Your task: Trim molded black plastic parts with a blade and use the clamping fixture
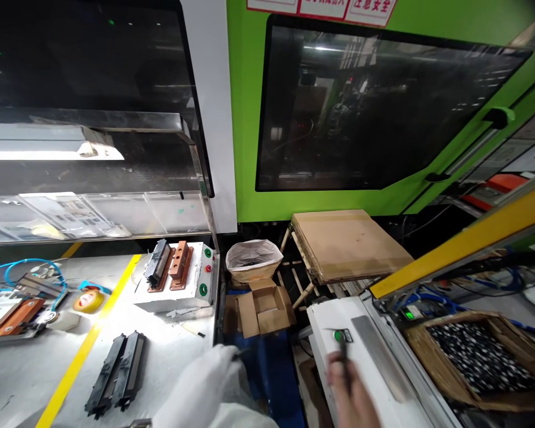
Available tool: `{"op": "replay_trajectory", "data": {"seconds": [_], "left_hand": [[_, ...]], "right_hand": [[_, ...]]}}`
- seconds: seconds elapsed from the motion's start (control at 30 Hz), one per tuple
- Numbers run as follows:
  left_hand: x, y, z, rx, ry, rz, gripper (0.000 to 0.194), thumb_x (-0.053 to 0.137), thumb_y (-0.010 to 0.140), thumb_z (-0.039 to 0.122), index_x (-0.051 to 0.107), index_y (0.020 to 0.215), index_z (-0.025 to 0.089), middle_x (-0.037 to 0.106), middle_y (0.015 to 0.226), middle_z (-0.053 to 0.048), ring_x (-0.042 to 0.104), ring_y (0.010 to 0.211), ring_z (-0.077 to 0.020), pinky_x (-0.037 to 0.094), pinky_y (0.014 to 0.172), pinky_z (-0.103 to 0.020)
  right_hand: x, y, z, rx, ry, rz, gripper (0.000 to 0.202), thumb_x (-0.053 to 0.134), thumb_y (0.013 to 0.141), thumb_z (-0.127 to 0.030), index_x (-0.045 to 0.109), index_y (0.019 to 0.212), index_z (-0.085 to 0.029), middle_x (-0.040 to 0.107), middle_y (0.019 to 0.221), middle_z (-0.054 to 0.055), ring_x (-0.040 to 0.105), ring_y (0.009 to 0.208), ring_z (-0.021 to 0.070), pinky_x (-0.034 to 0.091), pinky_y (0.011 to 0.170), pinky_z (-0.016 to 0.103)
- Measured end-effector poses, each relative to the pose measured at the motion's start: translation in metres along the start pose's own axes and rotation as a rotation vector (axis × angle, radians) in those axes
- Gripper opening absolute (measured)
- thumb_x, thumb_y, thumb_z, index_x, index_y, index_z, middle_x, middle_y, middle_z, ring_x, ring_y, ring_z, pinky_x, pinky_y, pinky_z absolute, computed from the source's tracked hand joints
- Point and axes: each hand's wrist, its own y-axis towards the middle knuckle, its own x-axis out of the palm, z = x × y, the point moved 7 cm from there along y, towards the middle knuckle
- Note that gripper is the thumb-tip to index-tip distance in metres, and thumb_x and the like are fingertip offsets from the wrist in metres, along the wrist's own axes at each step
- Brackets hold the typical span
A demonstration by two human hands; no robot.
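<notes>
Boxy white casing (361, 358) backs right hand (359, 398) gripping slim dark rod (345, 362).

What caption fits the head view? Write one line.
Right hand holding a dark object near a green button; two black parts lie on the bench.

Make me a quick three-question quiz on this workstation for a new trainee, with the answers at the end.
1. Multiple choice. Which of these is nearest the right grip?
A) the open carton
B) the green button on the white cabinet
C) the door handle

2. True or false: as seen in the picture, the tape roll lies left of the yellow line.

3. Count. How many black parts lie side by side directly on the table?

Key: 1. B; 2. True; 3. Two.
</notes>
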Motion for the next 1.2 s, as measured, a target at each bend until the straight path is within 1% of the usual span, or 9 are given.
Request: {"op": "replay_trajectory", "data": {"seconds": [0.07, 0.13, 0.23, 0.33, 0.47, 0.57, 0.83, 1.0, 1.2], "left_hand": [[-0.011, 0.001, -0.006, -0.047, -0.069, 0.001, 0.039, 0.044, 0.092, 0.045, 0.072, 0.096, 0.018, 0.078, 0.102, -0.016, 0.072, 0.095, -0.0285, 0.056, 0.091, -0.038], [-0.015, 0.004, -0.005, -0.084, -0.113, -0.014, 0.039, 0.043, 0.093, 0.048, 0.067, 0.089, 0.018, 0.076, 0.095, -0.013, 0.070, 0.090, -0.0257, 0.055, 0.087, -0.035], [-0.015, 0.011, 0.009, -0.118, -0.122, -0.039, 0.035, 0.047, 0.092, 0.049, 0.065, 0.087, 0.019, 0.074, 0.091, -0.007, 0.065, 0.087, -0.0225, 0.050, 0.084, -0.033], [-0.013, 0.016, 0.024, -0.144, -0.228, -0.037, 0.032, 0.049, 0.092, 0.045, 0.068, 0.094, 0.020, 0.073, 0.098, -0.005, 0.064, 0.094, -0.0226, 0.047, 0.090, -0.033], [-0.004, 0.017, 0.024, -0.201, -0.423, -0.031, 0.037, 0.050, 0.092, 0.050, 0.064, 0.105, 0.019, 0.071, 0.105, -0.006, 0.062, 0.099, -0.0221, 0.047, 0.092, -0.035], [0.000, 0.017, 0.022, -0.215, -0.493, -0.028, 0.042, 0.050, 0.091, 0.056, 0.062, 0.103, 0.018, 0.069, 0.100, -0.006, 0.060, 0.093, -0.0208, 0.047, 0.088, -0.036], [0.003, 0.018, 0.023, -0.193, -0.420, -0.089, 0.040, 0.050, 0.092, 0.053, 0.063, 0.103, 0.017, 0.067, 0.098, -0.005, 0.060, 0.096, -0.0217, 0.046, 0.089, -0.036], [0.007, 0.015, 0.022, -0.181, -0.454, -0.100, 0.041, 0.049, 0.092, 0.057, 0.061, 0.096, 0.018, 0.065, 0.093, -0.002, 0.056, 0.088, -0.0178, 0.044, 0.081, -0.033], [0.010, 0.012, 0.025, -0.126, -0.399, -0.094, 0.035, 0.052, 0.094, 0.050, 0.065, 0.100, 0.018, 0.069, 0.097, -0.002, 0.060, 0.092, -0.0176, 0.048, 0.083, -0.031]], "right_hand": [[-0.020, 0.016, 0.001, 0.054, -0.018, 0.070, 0.052, 0.041, 0.093, -0.065, 0.066, 0.110, -0.023, 0.077, 0.102, 0.011, 0.072, 0.097, 0.0268, 0.058, 0.079, 0.032], [-0.018, 0.029, -0.010, 0.008, -0.003, -0.018, 0.052, 0.046, 0.090, -0.067, 0.067, 0.111, -0.024, 0.076, 0.110, 0.011, 0.071, 0.105, 0.0277, 0.058, 0.085, 0.033], [0.004, 0.032, -0.031, -0.026, 0.061, -0.178, 0.051, 0.045, 0.091, -0.067, 0.068, 0.111, -0.026, 0.076, 0.114, 0.009, 0.070, 0.107, 0.0253, 0.057, 0.092, 0.032], [0.028, 0.023, -0.043, 0.023, 0.116, -0.260, 0.051, 0.046, 0.090, -0.070, 0.068, 0.108, -0.027, 0.077, 0.106, 0.006, 0.072, 0.096, 0.0227, 0.057, 0.087, 0.030], [0.047, 0.009, -0.044, 0.120, 0.148, -0.338, 0.052, 0.046, 0.089, -0.071, 0.069, 0.104, -0.027, 0.077, 0.101, 0.003, 0.071, 0.097, 0.0217, 0.054, 0.087, 0.028], [0.051, 0.005, -0.046, 0.081, 0.148, -0.337, 0.052, 0.045, 0.089, -0.069, 0.069, 0.106, -0.026, 0.075, 0.111, 0.004, 0.067, 0.108, 0.0233, 0.050, 0.096, 0.030], [0.052, 0.002, -0.044, 0.021, 0.034, -0.316, 0.056, 0.035, 0.093, -0.069, 0.065, 0.115, -0.026, 0.073, 0.123, 0.005, 0.065, 0.118, 0.0238, 0.049, 0.096, 0.031], [0.047, -0.001, -0.046, 0.031, 0.012, -0.261, 0.052, 0.037, 0.092, -0.070, 0.065, 0.111, -0.030, 0.075, 0.114, 0.002, 0.068, 0.111, 0.0231, 0.052, 0.089, 0.030], [0.040, -0.005, -0.052, -0.012, 0.030, -0.240, 0.048, 0.038, 0.093, -0.068, 0.065, 0.104, -0.030, 0.074, 0.102, 0.001, 0.069, 0.100, 0.0208, 0.050, 0.084, 0.028]]}}
